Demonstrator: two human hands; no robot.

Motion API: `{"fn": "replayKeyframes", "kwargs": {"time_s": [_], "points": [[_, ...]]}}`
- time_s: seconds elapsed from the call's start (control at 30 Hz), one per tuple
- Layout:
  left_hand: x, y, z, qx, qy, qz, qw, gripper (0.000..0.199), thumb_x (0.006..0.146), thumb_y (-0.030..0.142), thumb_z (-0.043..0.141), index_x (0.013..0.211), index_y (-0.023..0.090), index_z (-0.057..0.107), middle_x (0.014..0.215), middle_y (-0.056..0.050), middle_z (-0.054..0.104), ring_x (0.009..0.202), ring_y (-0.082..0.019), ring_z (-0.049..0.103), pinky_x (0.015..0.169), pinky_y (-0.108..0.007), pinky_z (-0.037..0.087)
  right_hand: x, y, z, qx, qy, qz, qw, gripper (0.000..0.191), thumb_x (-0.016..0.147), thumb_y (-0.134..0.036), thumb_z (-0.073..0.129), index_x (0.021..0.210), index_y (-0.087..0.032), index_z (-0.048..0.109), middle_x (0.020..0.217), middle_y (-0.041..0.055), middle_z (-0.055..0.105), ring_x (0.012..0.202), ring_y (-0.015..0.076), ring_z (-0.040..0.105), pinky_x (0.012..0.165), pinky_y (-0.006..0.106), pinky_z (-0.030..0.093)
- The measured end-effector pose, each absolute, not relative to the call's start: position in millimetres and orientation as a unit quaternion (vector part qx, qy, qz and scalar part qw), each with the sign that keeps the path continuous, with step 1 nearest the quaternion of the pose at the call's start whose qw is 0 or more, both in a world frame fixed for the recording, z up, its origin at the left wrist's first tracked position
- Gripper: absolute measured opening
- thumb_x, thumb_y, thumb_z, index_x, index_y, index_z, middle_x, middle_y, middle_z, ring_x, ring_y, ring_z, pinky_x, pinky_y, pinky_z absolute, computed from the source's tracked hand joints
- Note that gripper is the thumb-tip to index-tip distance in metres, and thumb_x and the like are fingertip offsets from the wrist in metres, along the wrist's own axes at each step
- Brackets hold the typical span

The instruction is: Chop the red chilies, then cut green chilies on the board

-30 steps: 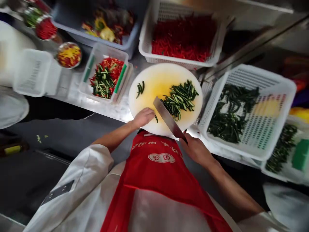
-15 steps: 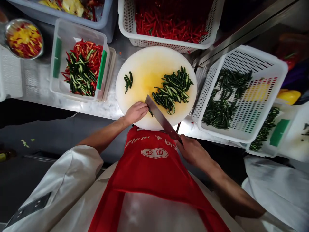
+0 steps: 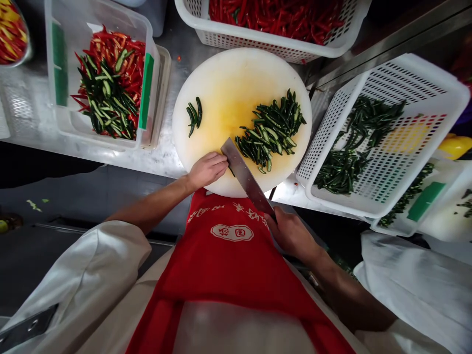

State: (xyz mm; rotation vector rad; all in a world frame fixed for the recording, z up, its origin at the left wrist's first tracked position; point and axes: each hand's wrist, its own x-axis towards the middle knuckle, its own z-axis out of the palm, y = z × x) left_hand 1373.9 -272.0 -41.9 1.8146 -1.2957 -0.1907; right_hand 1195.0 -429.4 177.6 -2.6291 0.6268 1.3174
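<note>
On a round white cutting board (image 3: pixel 230 66), my left hand (image 3: pixel 209 170) is closed, its fingertips pressing down a green chili pepper (image 3: pixel 232 172) that is mostly hidden. My right hand (image 3: pixel 295 235) grips the handle of a broad kitchen knife (image 3: pixel 248 178). Its blade slants across the front of the board, the tip end beside my left fingertips and over the chili. Sliced green chilies (image 3: pixel 275 132) lie heaped right of the blade. A few green chilies (image 3: pixel 194 115) rest apart at the board's left.
Left stands a clear plastic tub (image 3: pixel 149 93) of cut red and green chilies. A white basket (image 3: pixel 258 42) of red chilies is behind the board; another basket (image 3: pixel 391 194) with green chilies is at right. A person's white sleeve (image 3: pixel 416 285) shows at lower right.
The view has come closer and shifted, so the tub and baskets sit nearer the edges. My hands, the knife and the chilies hold nearly the same places on the board.
</note>
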Motion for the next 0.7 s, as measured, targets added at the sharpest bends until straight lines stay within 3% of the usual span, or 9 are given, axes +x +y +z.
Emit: {"fn": "replayKeyframes", "kwargs": {"time_s": [0.17,0.33,0.47,0.57,0.7], "points": [[1374.0,-264.5,-40.5,0.720,-0.523,-0.097,0.446,0.030,0.098,0.030,0.039,0.101,0.016,0.066,0.110,-0.010,0.065,0.100,-0.020,0.059,0.093,-0.039,0.048,1207.3,-418.1,138.7,-0.882,0.207,0.417,0.081,0.030,0.099,-0.036,0.034,0.105,-0.014,0.054,0.085,0.0118,0.071,0.079,0.0241,0.068,0.065,0.028,0.039],[1388.8,-247.5,-33.3,0.701,-0.542,-0.111,0.450,0.029,0.099,0.030,0.039,0.096,0.017,0.065,0.105,-0.010,0.066,0.096,-0.019,0.059,0.090,-0.037,0.050,1212.0,-407.6,126.1,-0.901,0.228,0.348,0.120,0.034,0.099,-0.041,0.032,0.099,-0.015,0.054,0.080,0.0110,0.069,0.079,0.0256,0.067,0.065,0.029,0.040],[1444.6,-233.2,-25.7,0.790,-0.394,-0.044,0.467,0.028,0.098,0.032,0.039,0.095,0.016,0.063,0.098,-0.009,0.063,0.096,-0.019,0.058,0.088,-0.034,0.050,1191.9,-393.6,141.0,-0.895,0.244,0.328,0.176,0.035,0.099,-0.041,0.031,0.102,-0.015,0.055,0.086,0.0113,0.070,0.085,0.0250,0.066,0.070,0.029,0.042],[1502.4,-239.9,-20.1,0.867,-0.288,-0.025,0.406,0.022,0.093,0.035,0.051,0.094,0.017,0.063,0.098,-0.009,0.060,0.097,-0.022,0.057,0.089,-0.037,0.049,1177.8,-377.5,140.7,-0.885,0.223,0.343,0.222,0.034,0.099,-0.041,0.032,0.096,-0.018,0.057,0.087,0.0092,0.069,0.083,0.0229,0.066,0.069,0.029,0.041],[1539.7,-266.3,-10.8,0.895,-0.333,-0.089,0.284,0.016,0.086,0.033,0.060,0.087,0.017,0.063,0.102,-0.011,0.058,0.103,-0.027,0.055,0.091,-0.041,0.046,1175.2,-358.3,126.9,-0.879,0.249,0.323,0.246,0.030,0.098,-0.039,0.034,0.091,-0.020,0.056,0.084,0.0083,0.069,0.077,0.0224,0.065,0.065,0.028,0.039]]}}
